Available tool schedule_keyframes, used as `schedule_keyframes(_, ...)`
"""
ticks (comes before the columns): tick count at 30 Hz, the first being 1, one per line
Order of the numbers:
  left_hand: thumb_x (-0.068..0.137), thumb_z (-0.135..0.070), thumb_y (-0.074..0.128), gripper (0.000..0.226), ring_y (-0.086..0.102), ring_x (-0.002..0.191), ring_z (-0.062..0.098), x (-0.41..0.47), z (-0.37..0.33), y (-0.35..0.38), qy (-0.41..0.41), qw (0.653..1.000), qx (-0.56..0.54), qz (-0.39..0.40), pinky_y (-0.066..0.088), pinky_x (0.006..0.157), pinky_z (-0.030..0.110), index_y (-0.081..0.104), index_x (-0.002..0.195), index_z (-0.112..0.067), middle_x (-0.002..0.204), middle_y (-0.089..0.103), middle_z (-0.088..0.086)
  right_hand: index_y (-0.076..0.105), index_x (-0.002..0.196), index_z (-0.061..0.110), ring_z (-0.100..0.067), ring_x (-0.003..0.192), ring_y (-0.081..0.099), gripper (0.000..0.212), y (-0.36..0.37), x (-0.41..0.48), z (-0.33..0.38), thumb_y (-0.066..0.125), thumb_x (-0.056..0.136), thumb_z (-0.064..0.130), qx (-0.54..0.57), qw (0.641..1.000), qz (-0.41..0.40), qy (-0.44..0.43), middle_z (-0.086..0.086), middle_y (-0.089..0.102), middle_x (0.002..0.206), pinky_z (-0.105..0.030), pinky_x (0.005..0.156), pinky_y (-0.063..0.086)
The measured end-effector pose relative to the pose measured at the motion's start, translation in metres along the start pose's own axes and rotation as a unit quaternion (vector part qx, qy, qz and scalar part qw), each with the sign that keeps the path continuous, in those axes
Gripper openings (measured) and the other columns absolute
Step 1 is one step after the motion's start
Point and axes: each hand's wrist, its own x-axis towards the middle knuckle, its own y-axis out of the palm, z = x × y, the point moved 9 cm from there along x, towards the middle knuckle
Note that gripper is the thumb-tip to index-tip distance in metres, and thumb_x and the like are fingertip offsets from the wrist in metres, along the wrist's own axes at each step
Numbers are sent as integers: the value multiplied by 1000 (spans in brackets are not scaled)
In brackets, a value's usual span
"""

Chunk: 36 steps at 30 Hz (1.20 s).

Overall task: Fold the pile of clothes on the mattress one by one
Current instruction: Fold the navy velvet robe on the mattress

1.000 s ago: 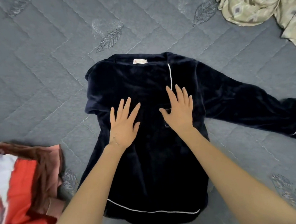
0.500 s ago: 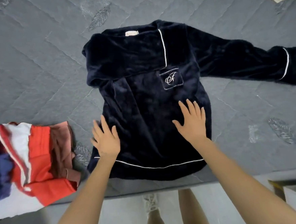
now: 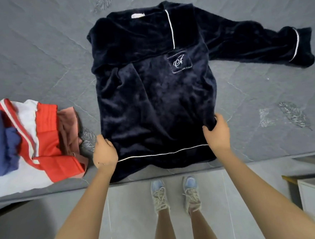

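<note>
Two shoes (image 3: 175, 194) stand on the floor (image 3: 129, 214) at the mattress (image 3: 36, 53) edge. Just beyond, both hands hold the navy top (image 3: 152, 104) near its white-piped hem. The left hand (image 3: 104, 154) has its fingers curled on the top's left edge. The right hand (image 3: 217, 133) clamps a bunch of cloth at the right edge. The top lies flat on the mattress, collar away from the person. One sleeve is folded across the chest above the monogrammed pocket (image 3: 179, 61); the other sleeve (image 3: 259, 43) stretches out to the right. Left of the top sits a stack (image 3: 33, 143) of red, white, blue and pink clothes.
</note>
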Motion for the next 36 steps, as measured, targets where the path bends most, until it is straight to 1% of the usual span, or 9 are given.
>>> schedule_keyframes(4,89,4,47,39,47,112,50,-10,0,5,45,998,44,-25,38,90,57,45,128,5,124,46,33,52,114,12,-27,97,57,33,6,-9,18,66,84,17,-42,998,-5,-36,-4,62,100,-43,86,48)
schedule_keyframes(8,84,-14,68,54,45,117,47,-27,-29,17,157,983,79,-58,36,96,60,49,133,-3,130,47,27,58,104,11,-31,104,52,38,14,-4,11,56,91,47,-94,995,13,-24,-7,64,103,-49,92,42)
schedule_keyframes(15,97,-46,45,66,-1,149,30,-66,-64,74,269,952,115,90,0,116,53,16,153,-26,161,3,13,43,95,9,-25,80,45,16,22,1,-29,31,101,18,63,992,60,91,1,45,76,-40,78,36)
schedule_keyframes(19,100,-47,36,66,-8,149,26,-99,-106,95,359,915,144,114,-3,118,48,3,154,-28,162,-6,7,43,107,14,-20,91,50,12,28,2,-36,47,96,15,116,981,106,114,0,54,96,-28,77,36)
schedule_keyframes(24,95,-43,49,62,24,143,31,-130,-154,102,437,895,36,87,22,116,52,34,148,-14,155,28,12,41,137,9,-17,115,53,78,36,-2,-56,75,77,46,156,952,182,188,2,51,127,-36,105,41)
schedule_keyframes(28,80,-61,55,86,33,137,22,-162,-188,119,447,873,-47,188,31,113,43,29,148,-14,149,37,4,69,111,13,-18,100,67,42,38,-7,-43,67,85,46,163,949,233,138,-2,72,104,-35,94,52)
schedule_keyframes(31,76,-48,74,94,41,131,25,-164,-198,129,377,899,-80,206,40,107,40,27,145,-4,143,42,11,70,100,24,-9,98,65,41,33,-11,-31,47,94,57,185,945,243,118,6,71,102,-25,90,48)
schedule_keyframes(34,88,-28,67,53,51,115,31,-157,-206,121,371,918,-37,135,49,87,43,43,127,-2,122,53,14,63,110,25,4,87,59,37,33,-14,-32,33,103,44,230,928,260,133,12,66,99,-7,72,43)
schedule_keyframes(36,96,-22,56,23,57,95,31,-150,-205,110,343,928,-87,119,49,76,44,46,107,-5,102,59,13,63,105,19,-2,82,62,29,32,-13,-37,40,103,36,234,930,241,150,-1,70,106,-12,69,49)
